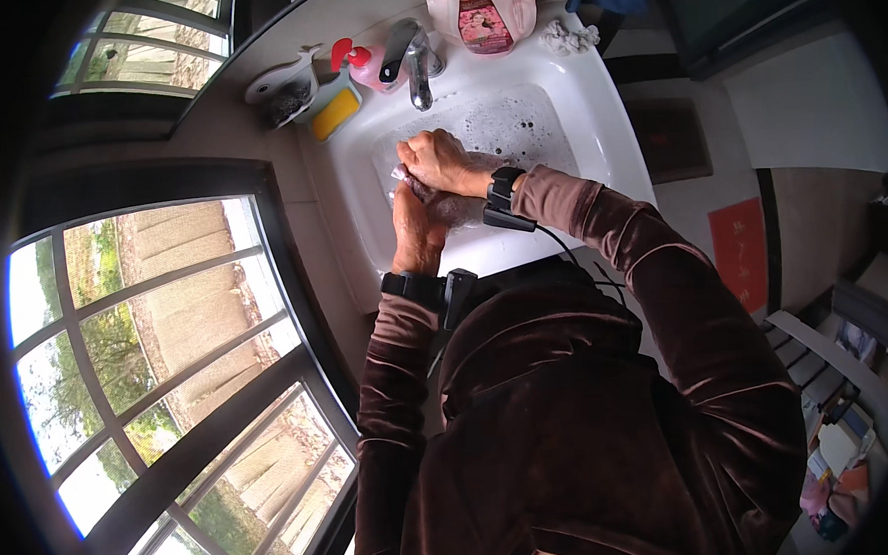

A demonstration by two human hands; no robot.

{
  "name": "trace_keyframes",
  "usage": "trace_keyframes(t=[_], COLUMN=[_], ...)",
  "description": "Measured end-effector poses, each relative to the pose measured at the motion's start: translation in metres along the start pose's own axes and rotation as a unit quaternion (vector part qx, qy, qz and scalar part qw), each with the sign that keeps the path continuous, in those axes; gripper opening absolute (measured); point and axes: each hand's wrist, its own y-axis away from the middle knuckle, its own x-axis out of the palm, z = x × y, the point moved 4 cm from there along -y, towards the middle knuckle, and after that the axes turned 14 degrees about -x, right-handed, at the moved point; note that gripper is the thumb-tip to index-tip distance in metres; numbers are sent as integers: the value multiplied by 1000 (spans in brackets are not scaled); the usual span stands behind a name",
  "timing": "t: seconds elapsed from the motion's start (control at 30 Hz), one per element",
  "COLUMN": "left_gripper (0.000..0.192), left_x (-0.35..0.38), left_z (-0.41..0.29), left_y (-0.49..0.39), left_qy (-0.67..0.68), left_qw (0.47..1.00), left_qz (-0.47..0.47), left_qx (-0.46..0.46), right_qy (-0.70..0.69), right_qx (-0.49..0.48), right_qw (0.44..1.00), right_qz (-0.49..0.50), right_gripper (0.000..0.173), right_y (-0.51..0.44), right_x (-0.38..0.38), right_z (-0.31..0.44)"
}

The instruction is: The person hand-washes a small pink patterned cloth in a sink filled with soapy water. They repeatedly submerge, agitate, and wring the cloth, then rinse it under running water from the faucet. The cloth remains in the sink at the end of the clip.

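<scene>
Both hands are over a white washbasin that holds sudsy water. My right hand is closed in a fist on a wet, foam-covered cloth, close in front of the faucet. Just below it, my left hand has the same cloth against its palm and fingers. A light-coloured bit of the cloth shows between the two hands. Part of the cloth hangs into the suds, and its full shape is hidden. Each wrist wears a black strap with a small device.
Along the basin's back stand a pink pump bottle, a pink refill pouch and a crumpled white mesh puff. At the back left are a yellow sponge in a tray and a dark scourer in a whale-shaped holder. A barred window is at the left.
</scene>
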Motion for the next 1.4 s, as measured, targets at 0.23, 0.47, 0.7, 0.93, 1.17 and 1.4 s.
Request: trace_keyframes(t=[0.23, 0.47, 0.7, 0.93, 1.17, 1.4], left_gripper=[50, 41, 34, 72, 42, 46], left_x=[-2, -4, -13, 14, 21, 19], left_z=[-7, -30, -36, -22, -7, -4], left_y=[-1, 30, 37, 27, 9, 3], left_qy=[50, -148, 14, 30, 66, 80], left_qw=[993, 979, 990, 994, 997, 995], left_qz=[105, -104, -135, -36, -35, 29], left_qx=[-24, 100, 39, -98, -29, -58], right_qy=[-191, -347, -379, -510, -154, -174], right_qx=[-44, -6, 56, 92, -9, -23], right_qw=[981, 937, 907, 855, 987, 985], right_qz=[0, -26, 175, -24, -47, -6], right_gripper=[30, 51, 27, 31, 32, 31], right_y=[16, 12, 37, 18, -1, 13], right_x=[28, 5, -2, -4, 9, 30], right_z=[-1, -56, -100, -44, -13, -24])
